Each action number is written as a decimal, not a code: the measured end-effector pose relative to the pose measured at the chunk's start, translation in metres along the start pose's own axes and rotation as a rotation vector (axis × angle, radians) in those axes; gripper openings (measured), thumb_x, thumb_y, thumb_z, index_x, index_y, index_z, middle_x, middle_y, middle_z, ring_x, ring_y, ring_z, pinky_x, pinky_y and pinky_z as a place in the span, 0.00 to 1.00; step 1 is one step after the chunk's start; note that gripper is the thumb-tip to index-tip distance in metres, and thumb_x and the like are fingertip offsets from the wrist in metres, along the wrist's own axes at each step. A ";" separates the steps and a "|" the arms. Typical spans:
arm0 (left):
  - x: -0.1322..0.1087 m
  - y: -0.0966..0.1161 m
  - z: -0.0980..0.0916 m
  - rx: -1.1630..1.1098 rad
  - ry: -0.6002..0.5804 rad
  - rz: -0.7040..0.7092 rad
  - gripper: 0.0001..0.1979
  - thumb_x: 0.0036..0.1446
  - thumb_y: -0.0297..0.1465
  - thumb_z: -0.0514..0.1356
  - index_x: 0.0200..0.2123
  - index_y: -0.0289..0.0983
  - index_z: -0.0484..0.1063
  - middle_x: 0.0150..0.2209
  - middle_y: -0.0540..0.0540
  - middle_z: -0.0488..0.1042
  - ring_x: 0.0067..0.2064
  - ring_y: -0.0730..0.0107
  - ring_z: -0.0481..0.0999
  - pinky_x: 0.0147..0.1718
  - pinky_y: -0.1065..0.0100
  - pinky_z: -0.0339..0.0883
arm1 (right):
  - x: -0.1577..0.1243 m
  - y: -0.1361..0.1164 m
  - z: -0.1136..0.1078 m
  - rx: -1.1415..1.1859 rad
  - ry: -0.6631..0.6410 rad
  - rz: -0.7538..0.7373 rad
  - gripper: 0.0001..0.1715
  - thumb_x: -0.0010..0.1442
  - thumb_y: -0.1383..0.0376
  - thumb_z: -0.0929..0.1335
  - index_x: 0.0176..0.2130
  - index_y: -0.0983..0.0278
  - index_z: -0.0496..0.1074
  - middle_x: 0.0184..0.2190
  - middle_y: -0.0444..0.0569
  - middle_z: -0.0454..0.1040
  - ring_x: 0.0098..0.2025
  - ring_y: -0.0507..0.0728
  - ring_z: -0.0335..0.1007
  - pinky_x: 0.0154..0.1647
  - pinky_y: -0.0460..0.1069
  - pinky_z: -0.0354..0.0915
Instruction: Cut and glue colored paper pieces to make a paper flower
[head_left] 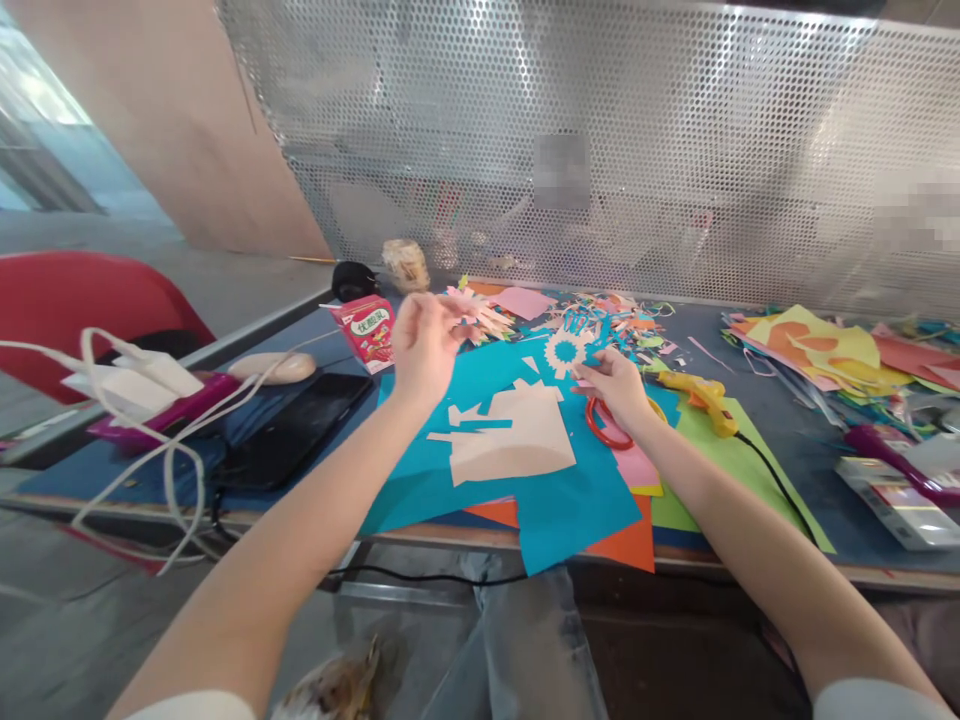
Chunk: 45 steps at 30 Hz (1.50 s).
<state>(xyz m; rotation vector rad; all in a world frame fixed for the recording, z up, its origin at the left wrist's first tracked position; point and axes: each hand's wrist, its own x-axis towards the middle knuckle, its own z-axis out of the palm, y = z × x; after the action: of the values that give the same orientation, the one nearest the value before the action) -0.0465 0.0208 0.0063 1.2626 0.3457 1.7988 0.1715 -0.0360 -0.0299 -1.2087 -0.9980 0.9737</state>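
Observation:
My left hand (pixel 424 345) is raised above the table, its fingers pinched on a pink fringed paper cut-out (pixel 480 312). Lower and to the right, my right hand (pixel 616 385) rests by the blue sheet (pixel 555 500), fingers curled together near a white gear-shaped paper cut-out (pixel 564 352); whether it holds anything I cannot make out. Red-handled scissors (pixel 606 428) lie just under the right hand. A pale pink cut sheet (pixel 510 435) lies on the blue sheet between my arms.
A yellow glue gun (pixel 701 395) with a black cord lies right of the scissors. Stacks of coloured paper (pixel 825 350) sit at the far right, scraps (pixel 622 315) at the back. A black tablet (pixel 296 430), red drink carton (pixel 369 332) and white chargers (pixel 131 385) lie left. A perforated metal screen (pixel 600 140) stands behind.

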 end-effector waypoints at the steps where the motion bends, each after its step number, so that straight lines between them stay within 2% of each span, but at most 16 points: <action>1: 0.004 0.001 -0.002 0.002 0.005 0.031 0.19 0.51 0.45 0.62 0.22 0.38 0.61 0.25 0.51 0.70 0.28 0.73 0.72 0.23 0.72 0.66 | 0.001 0.001 0.000 -0.003 0.004 0.002 0.21 0.40 0.64 0.76 0.30 0.62 0.62 0.23 0.39 0.71 0.29 0.52 0.73 0.27 0.46 0.74; 5: -0.011 0.009 0.001 0.183 -0.230 0.027 0.20 0.54 0.42 0.60 0.17 0.35 0.67 0.18 0.50 0.66 0.24 0.75 0.67 0.26 0.71 0.64 | 0.003 0.001 -0.001 -0.020 0.014 -0.001 0.21 0.41 0.65 0.75 0.30 0.61 0.62 0.22 0.39 0.71 0.28 0.52 0.73 0.25 0.46 0.73; 11: -0.094 0.057 0.055 0.336 -1.231 -0.145 0.08 0.53 0.34 0.63 0.35 0.37 0.70 0.36 0.44 0.76 0.38 0.70 0.74 0.41 0.68 0.69 | 0.005 0.000 -0.003 -0.046 0.009 -0.008 0.21 0.39 0.64 0.76 0.29 0.62 0.63 0.20 0.38 0.71 0.25 0.52 0.72 0.22 0.45 0.71; 13: -0.109 0.068 0.070 0.271 -1.505 -0.177 0.19 0.48 0.32 0.68 0.44 0.37 0.70 0.44 0.43 0.77 0.46 0.67 0.75 0.48 0.68 0.67 | 0.005 -0.001 -0.004 -0.052 0.008 -0.006 0.21 0.39 0.64 0.76 0.30 0.62 0.63 0.20 0.39 0.71 0.24 0.51 0.72 0.22 0.45 0.71; 15: -0.114 0.072 0.075 0.266 -1.525 -0.179 0.06 0.51 0.32 0.65 0.31 0.38 0.72 0.35 0.45 0.79 0.42 0.68 0.76 0.47 0.68 0.68 | 0.005 -0.003 -0.005 -0.058 0.003 -0.004 0.21 0.39 0.65 0.76 0.30 0.62 0.63 0.20 0.39 0.72 0.23 0.51 0.72 0.22 0.45 0.71; 17: -0.112 0.072 0.073 0.324 -1.486 -0.209 0.09 0.55 0.30 0.62 0.23 0.39 0.70 0.30 0.46 0.78 0.40 0.69 0.76 0.46 0.68 0.68 | 0.005 -0.005 -0.007 -0.066 -0.001 -0.009 0.19 0.41 0.65 0.75 0.31 0.62 0.64 0.20 0.39 0.72 0.23 0.51 0.72 0.22 0.45 0.71; 18: -0.109 0.071 0.070 0.353 -1.457 -0.228 0.05 0.53 0.30 0.63 0.27 0.39 0.71 0.34 0.46 0.79 0.41 0.69 0.76 0.46 0.68 0.68 | 0.005 -0.005 -0.008 -0.072 -0.002 -0.014 0.19 0.41 0.66 0.75 0.31 0.62 0.64 0.20 0.39 0.72 0.23 0.51 0.72 0.22 0.45 0.70; 20: -0.104 0.070 0.062 0.419 -1.398 -0.294 0.26 0.44 0.32 0.69 0.48 0.40 0.67 0.48 0.43 0.74 0.49 0.67 0.73 0.49 0.66 0.67 | 0.004 -0.006 -0.008 -0.083 -0.002 -0.020 0.18 0.41 0.67 0.75 0.30 0.62 0.64 0.19 0.39 0.72 0.23 0.51 0.72 0.21 0.45 0.69; 22: -0.099 0.064 0.052 0.477 -1.372 -0.349 0.35 0.42 0.34 0.70 0.54 0.40 0.62 0.45 0.44 0.76 0.46 0.68 0.75 0.45 0.68 0.68 | 0.004 -0.006 -0.008 -0.091 -0.003 -0.014 0.17 0.41 0.68 0.74 0.30 0.62 0.64 0.19 0.38 0.71 0.23 0.52 0.72 0.20 0.45 0.69; 25: -0.084 0.044 0.036 0.666 -1.287 -0.315 0.13 0.58 0.38 0.58 0.27 0.36 0.72 0.24 0.49 0.76 0.28 0.74 0.76 0.32 0.73 0.67 | 0.004 -0.006 -0.007 -0.098 0.001 0.004 0.16 0.43 0.70 0.73 0.30 0.62 0.64 0.19 0.39 0.71 0.24 0.53 0.73 0.20 0.45 0.69; 28: -0.065 0.019 0.017 1.088 -1.008 -0.057 0.16 0.53 0.38 0.61 0.43 0.37 0.73 0.45 0.41 0.77 0.48 0.60 0.75 0.45 0.63 0.68 | 0.005 -0.007 -0.008 -0.110 0.007 0.012 0.15 0.44 0.71 0.72 0.30 0.62 0.63 0.20 0.40 0.71 0.24 0.53 0.73 0.21 0.46 0.70; 30: -0.058 0.011 0.005 1.299 -1.115 -0.048 0.31 0.48 0.45 0.63 0.54 0.36 0.67 0.56 0.35 0.69 0.58 0.50 0.68 0.51 0.55 0.65 | 0.006 -0.007 -0.009 -0.124 0.009 0.015 0.14 0.45 0.71 0.72 0.30 0.62 0.63 0.21 0.40 0.71 0.24 0.53 0.72 0.21 0.46 0.70; 33: -0.059 0.017 -0.010 1.434 -1.256 -0.050 0.31 0.54 0.49 0.57 0.56 0.38 0.66 0.57 0.37 0.69 0.62 0.48 0.62 0.56 0.48 0.57 | 0.008 -0.004 -0.011 -0.151 0.010 0.014 0.13 0.45 0.71 0.71 0.30 0.61 0.64 0.20 0.39 0.70 0.22 0.52 0.71 0.20 0.46 0.69; 38: -0.057 0.040 -0.038 1.430 -1.100 0.079 0.39 0.52 0.47 0.60 0.63 0.39 0.54 0.59 0.37 0.65 0.53 0.51 0.72 0.45 0.58 0.69 | 0.009 0.000 -0.011 -0.202 -0.007 0.007 0.12 0.45 0.72 0.71 0.30 0.61 0.64 0.17 0.38 0.68 0.19 0.51 0.68 0.19 0.46 0.67; 43: -0.044 0.043 -0.069 1.264 -1.063 0.056 0.42 0.46 0.44 0.66 0.62 0.38 0.57 0.48 0.40 0.77 0.43 0.58 0.79 0.30 0.70 0.71 | 0.008 -0.004 -0.010 -0.226 -0.011 0.003 0.12 0.46 0.72 0.71 0.29 0.62 0.63 0.21 0.40 0.69 0.25 0.54 0.72 0.21 0.47 0.69; 45: -0.045 0.044 -0.074 1.183 -0.911 0.029 0.36 0.43 0.44 0.67 0.56 0.40 0.66 0.43 0.45 0.79 0.40 0.60 0.80 0.30 0.71 0.71 | 0.007 -0.006 -0.010 -0.242 -0.024 0.011 0.12 0.48 0.73 0.70 0.30 0.62 0.63 0.22 0.41 0.68 0.26 0.54 0.72 0.21 0.48 0.70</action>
<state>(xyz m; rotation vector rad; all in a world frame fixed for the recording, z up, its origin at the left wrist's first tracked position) -0.1280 -0.0215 -0.0255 2.7025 0.8942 0.7457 0.1832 -0.0329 -0.0240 -1.4057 -1.1537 0.8955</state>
